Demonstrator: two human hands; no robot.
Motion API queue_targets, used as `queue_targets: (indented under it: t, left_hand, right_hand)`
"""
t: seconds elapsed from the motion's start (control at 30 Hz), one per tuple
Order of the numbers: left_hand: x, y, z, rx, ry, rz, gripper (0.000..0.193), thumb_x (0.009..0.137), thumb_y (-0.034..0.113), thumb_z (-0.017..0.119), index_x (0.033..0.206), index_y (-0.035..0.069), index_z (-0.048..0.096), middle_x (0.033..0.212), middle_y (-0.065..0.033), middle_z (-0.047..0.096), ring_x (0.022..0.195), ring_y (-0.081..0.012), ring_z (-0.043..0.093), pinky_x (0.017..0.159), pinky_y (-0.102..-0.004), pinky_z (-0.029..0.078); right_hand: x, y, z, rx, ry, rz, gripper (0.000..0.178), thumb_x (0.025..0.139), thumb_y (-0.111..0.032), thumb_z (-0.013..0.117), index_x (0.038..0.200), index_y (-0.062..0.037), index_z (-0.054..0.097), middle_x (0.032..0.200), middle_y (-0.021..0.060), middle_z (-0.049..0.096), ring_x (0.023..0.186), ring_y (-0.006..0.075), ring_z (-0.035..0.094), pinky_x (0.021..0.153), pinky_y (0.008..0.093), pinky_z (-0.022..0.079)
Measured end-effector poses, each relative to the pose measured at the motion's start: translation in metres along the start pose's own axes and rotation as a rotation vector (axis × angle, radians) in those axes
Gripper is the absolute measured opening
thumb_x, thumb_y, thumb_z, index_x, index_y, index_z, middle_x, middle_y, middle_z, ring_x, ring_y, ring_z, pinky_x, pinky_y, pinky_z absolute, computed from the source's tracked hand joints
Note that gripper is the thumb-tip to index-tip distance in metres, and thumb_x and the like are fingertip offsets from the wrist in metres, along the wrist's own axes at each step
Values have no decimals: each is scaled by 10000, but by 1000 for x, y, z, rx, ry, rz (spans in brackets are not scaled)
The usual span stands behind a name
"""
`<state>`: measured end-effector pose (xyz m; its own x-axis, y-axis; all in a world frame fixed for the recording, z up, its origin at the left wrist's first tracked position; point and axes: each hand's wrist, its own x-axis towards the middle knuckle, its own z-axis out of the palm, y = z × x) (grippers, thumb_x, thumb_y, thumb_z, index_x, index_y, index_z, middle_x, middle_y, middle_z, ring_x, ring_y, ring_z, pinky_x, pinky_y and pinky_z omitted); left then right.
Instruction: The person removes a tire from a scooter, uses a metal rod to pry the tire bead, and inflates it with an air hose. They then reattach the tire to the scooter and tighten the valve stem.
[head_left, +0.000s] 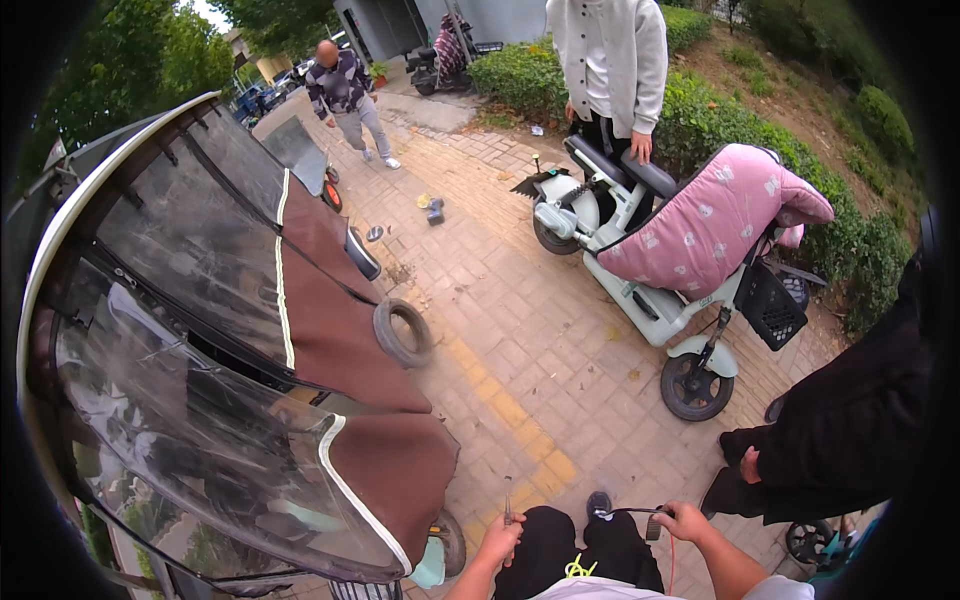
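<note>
At the bottom of the head view, my left hand (pixel 500 540) is closed around a thin pointed tool (pixel 508 508), its tip upward; its exact kind is too small to tell. To the right, my right hand (pixel 685 522) pinches a black cable (pixel 635 511), which runs left toward a dark shoe (pixel 599 504). A thin red wire (pixel 672 565) hangs below the right hand. My knees in black trousers lie between the hands.
A covered vehicle (pixel 370 460) with clear plastic and brown panels fills the left. A loose tire (pixel 402 333) rests beside it. A pale electric scooter (pixel 650 310) with a pink cover stands right. People stand behind it, at the right and farther up the paving.
</note>
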<state>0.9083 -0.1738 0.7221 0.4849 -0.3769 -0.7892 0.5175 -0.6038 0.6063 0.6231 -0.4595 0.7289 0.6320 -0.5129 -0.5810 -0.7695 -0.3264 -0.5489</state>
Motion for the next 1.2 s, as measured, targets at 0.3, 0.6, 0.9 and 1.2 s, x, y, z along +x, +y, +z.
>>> queue_targets:
  t: [0.3,0.6,0.9,1.2]
  left_hand:
    - [192,211,-102,-577,272,-17,199,830,53,497,1025,35,532,801,-70,523,658,-201,547,537,-378,512]
    - [398,476,-248,-463,206,-42,264,837,24,462,1097,8,508,944,-101,515,728,-207,553,622,-396,537]
    - [640,749,-291,-141,129,-23,275,849,19,478,1121,7,516,991,-112,527,726,-228,586,636,-397,556]
    - [869,939,-246,364,-165,-113,282,860,57,490,1135,26,542,953,-114,560,720,-186,572,645,-335,527]
  right_hand:
    - [299,-190,-111,139,75,-206,358,916,-356,633,924,2,640,697,150,639,643,251,615,619,392,482]
    - [605,-395,-171,346,199,-136,385,944,-353,579,865,22,611,724,142,642,668,221,616,630,390,488]
    - [902,-526,-174,548,113,-211,388,870,-365,687,955,12,645,897,155,687,815,278,663,759,382,520]
    - [1066,-565,-177,675,274,116,407,850,-378,688,933,11,603,826,210,644,786,354,635,720,435,489]
